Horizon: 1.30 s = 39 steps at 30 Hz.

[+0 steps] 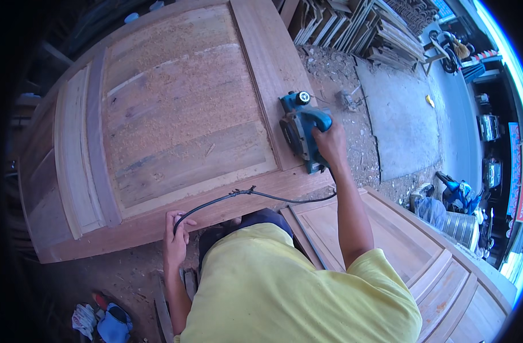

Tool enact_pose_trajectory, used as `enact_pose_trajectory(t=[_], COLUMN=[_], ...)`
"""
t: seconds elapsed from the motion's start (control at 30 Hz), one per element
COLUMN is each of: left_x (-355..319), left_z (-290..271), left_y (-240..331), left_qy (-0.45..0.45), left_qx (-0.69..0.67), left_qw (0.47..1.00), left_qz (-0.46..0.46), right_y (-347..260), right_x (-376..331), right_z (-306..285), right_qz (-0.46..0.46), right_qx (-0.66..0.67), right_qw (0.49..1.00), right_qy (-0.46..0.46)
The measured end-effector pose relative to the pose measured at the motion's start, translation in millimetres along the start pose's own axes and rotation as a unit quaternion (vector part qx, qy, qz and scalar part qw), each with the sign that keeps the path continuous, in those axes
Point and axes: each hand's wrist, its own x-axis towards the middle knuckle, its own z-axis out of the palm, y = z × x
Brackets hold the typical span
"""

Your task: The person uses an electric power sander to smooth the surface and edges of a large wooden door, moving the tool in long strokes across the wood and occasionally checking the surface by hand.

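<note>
My right hand (331, 144) is wrapped round the rear handle of a teal electric planer (303, 134). The planer rests on the right-hand stile of a large wooden panel door (273, 68), near its close right corner. A black power cord (215, 200) runs from beside my right wrist across the door's near edge to my left side. There my left hand (177, 227) has its fingers closed on the cord, just off the near edge of the door. Fine shavings lie scattered over the door's recessed panels.
Another panelled door (387, 228) lies to my right. Stacked wooden boards (358, 28) stand at the back right. A grey slab (398, 120) covers ground beyond the door. A blue motorcycle (460, 191) and a metal drum (461, 228) are at far right; a blue-and-white item (114, 324) lies low left.
</note>
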Motion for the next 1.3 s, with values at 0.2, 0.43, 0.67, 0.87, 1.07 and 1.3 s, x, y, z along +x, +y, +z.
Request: enact_pose_trajectory(t=[0.2,0.43,0.67,0.87,1.07,1.3], left_x=[-21.5,-15.8,2.4,14.5,26.5,31.9], left_z=[6.1,20.9,20.9,22.9,25.1,24.4], left_y=[1.2,-0.9,1.2,-3.0,-2.2,1.6], left_qy=[-0.035,-0.058,-0.042,-0.04,-0.028,0.007], left_qx=[0.078,0.078,0.044,0.015,0.005,-0.021], left_qw=[0.996,0.995,0.998,0.999,0.999,0.999], left_qz=[-0.005,-0.011,-0.029,-0.022,-0.028,-0.045], right_y=[41.6,57.7,36.0,12.6,-7.6,-33.0], right_x=[-168.4,-168.3,-120.1,-77.9,-36.7,27.9], right_z=[-55.4,-51.1,-31.8,-19.1,-0.6,26.2], right_qz=[0.09,0.129,0.092,0.103,0.078,0.041], right_qx=[0.011,0.003,0.007,-0.016,-0.029,-0.013], right_qw=[0.996,0.991,0.996,0.995,0.996,0.998], right_qy=[-0.018,-0.019,0.003,0.0,0.022,0.036])
